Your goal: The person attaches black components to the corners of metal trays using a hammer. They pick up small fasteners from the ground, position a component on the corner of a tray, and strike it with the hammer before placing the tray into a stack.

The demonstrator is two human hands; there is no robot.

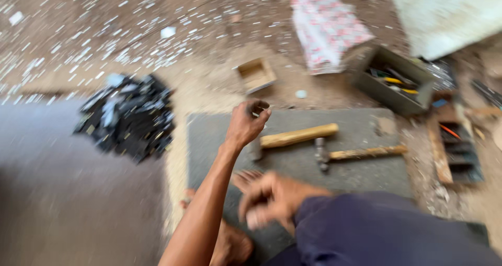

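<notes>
Nearest to the left hand (244,126): the pale-handled hammer (299,135), just to its right and slightly lower. Lies flat on the grey slab (361,127), long axis running left to right and tilted a little upward at the right end; head end tucked behind and below the wrist, only partly seen. Left hand raised over the slab's near-left part, fingers curled in with the tips meeting; hard to tell whether a small dark bit sits pinched there.

Further right, a second hammer (361,152), thinner handle, roughly parallel, metal head turned toward the first, well apart from both hands.

Right hand (272,198) low, beside the dark blue trouser knee (387,229), farther from both hammers than the left; smeared by motion, so impossible to say whether clenched, slack or holding anything.

Around the slab: a black scrap heap (128,117) on the floor to the left, a small open wooden box (256,75) above, a green tool tray (395,80) at upper right. Everything soft with blur; small items unreadable.
</notes>
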